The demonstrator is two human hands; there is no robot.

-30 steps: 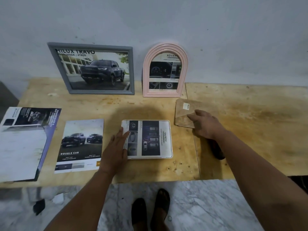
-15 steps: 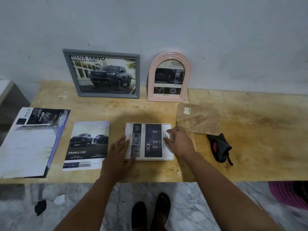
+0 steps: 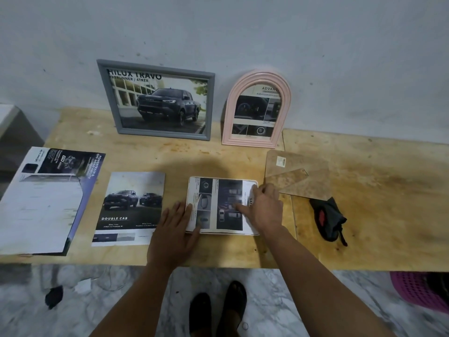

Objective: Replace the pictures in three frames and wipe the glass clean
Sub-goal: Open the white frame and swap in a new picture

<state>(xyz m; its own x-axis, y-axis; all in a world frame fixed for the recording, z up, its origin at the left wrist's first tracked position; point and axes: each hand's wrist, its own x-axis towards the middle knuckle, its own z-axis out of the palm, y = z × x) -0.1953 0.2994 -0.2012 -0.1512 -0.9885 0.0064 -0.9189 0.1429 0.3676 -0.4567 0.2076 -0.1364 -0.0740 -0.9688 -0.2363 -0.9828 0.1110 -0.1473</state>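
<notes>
A small white frame [image 3: 220,233] lies flat on the wooden table [image 3: 364,215] with a car-safety picture [image 3: 226,190] laid on it. My left hand [image 3: 173,229] lies flat, fingers straight, against the frame's left edge. My right hand [image 3: 262,207] presses the picture's right side with spread fingers. A grey frame [image 3: 155,100] with a truck picture and a pink arched frame [image 3: 257,108] lean on the wall behind. The brown frame backing board [image 3: 298,176] lies to the right. A dark cloth [image 3: 328,221] lies beside it.
A "Double Cab" brochure page [image 3: 131,207] lies left of the white frame. A larger brochure [image 3: 46,203] overhangs the table's left front edge. A pink basket [image 3: 420,290] stands on the marble floor at the lower right. My feet show under the table edge.
My right hand left the backing board and moved left onto the picture's right side. The dark cloth, hidden under my arm before, now shows. My left hand has stayed at the frame's left edge.
</notes>
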